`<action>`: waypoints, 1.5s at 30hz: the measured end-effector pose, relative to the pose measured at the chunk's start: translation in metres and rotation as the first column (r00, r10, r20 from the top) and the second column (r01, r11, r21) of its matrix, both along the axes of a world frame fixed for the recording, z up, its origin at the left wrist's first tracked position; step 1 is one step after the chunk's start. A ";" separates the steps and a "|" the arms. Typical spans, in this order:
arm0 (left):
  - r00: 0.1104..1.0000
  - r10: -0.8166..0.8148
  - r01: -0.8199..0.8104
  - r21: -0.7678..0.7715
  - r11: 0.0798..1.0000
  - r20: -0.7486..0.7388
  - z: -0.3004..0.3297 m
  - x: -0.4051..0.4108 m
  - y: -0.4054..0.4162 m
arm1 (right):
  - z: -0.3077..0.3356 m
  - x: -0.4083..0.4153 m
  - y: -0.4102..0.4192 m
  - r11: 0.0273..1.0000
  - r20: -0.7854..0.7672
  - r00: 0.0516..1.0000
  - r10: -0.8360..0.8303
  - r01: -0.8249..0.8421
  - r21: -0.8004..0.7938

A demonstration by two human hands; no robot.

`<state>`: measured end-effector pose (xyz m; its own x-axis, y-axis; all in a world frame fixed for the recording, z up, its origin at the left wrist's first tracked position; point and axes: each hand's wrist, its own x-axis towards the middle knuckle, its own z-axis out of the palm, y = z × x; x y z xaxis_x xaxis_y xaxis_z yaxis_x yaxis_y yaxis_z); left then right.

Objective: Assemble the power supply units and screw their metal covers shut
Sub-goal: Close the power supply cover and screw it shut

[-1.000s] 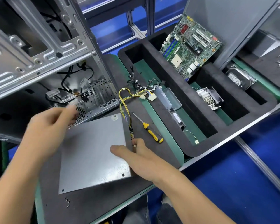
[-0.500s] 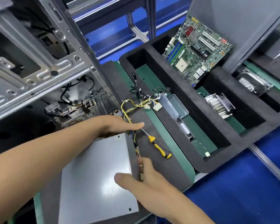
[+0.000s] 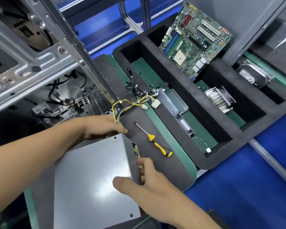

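Your right hand [image 3: 149,180] grips the near right edge of the power supply unit [image 3: 92,179], thumb lying flat across the grey metal cover [image 3: 82,192] and fingers curled down over the side wall, where an opening shows a little of the circuitry inside. Your left hand [image 3: 102,128] holds the far corner of the same unit, fingers bent over its top edge right where the yellow and black cable bundle [image 3: 130,103] leaves the box. The unit sits tilted on the dark foam mat of the counter [image 3: 172,162], directly in front of you. Just right of it, apart from both hands, lies a yellow-handled screwdriver [image 3: 155,142], tip pointing away from you. The cable bundle runs up and right to white connectors near a black foam tray [image 3: 213,142], which holds a green motherboard [image 3: 195,40] propped at the back, a finned heatsink [image 3: 220,100] and a metal drive [image 3: 254,75]. An open computer chassis [image 3: 40,55] rises on your left. Judging by its look, the unit is a stiff sheet-metal box, fairly heavy, with smooth faces that may slip; hold it by opposite edges and corners, not by the wires, and keep fingers clear of the open side, since the board inside is probably fragile.
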<state>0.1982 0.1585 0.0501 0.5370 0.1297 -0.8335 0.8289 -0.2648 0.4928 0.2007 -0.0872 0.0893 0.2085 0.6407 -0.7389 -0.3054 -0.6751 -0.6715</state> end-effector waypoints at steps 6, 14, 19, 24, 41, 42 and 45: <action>0.999 0.044 -0.044 -0.022 0.999 0.010 0.000 -0.006 0.003 | 0.001 -0.009 -0.001 0.995 -0.059 0.995 -0.075 0.079 0.066; 0.997 0.081 -0.082 -0.037 0.996 -0.006 0.003 -0.003 0.001 | 0.004 -0.012 0.001 0.994 -0.031 0.994 -0.100 0.102 0.037; 0.996 0.086 -0.086 -0.005 0.996 0.012 0.006 0.003 -0.007 | 0.003 -0.010 -0.002 0.996 -0.023 0.997 -0.079 0.080 0.041; 0.989 0.145 -0.145 0.018 0.989 -0.024 0.013 0.001 -0.010 | 0.002 -0.009 -0.002 0.994 -0.031 0.994 -0.106 0.107 0.033; 0.996 0.079 -0.090 0.278 0.956 0.052 0.004 -0.006 -0.011 | -0.008 -0.001 0.003 0.994 -0.081 0.993 -0.089 0.094 0.061; 0.994 0.098 -0.106 0.254 0.961 0.042 0.004 -0.006 -0.011 | -0.008 0.000 0.003 0.997 -0.074 0.995 -0.060 0.063 0.047; 0.979 0.203 -0.199 0.181 0.963 -0.004 0.003 -0.006 -0.008 | -0.006 0.003 -0.001 0.998 -0.073 0.995 0.070 -0.069 0.010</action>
<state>0.1923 0.1502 0.0530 0.4660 0.3808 -0.7986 0.8844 -0.1735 0.4333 0.2039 -0.0885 0.0834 0.1089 0.6570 -0.7460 -0.3065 -0.6917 -0.6539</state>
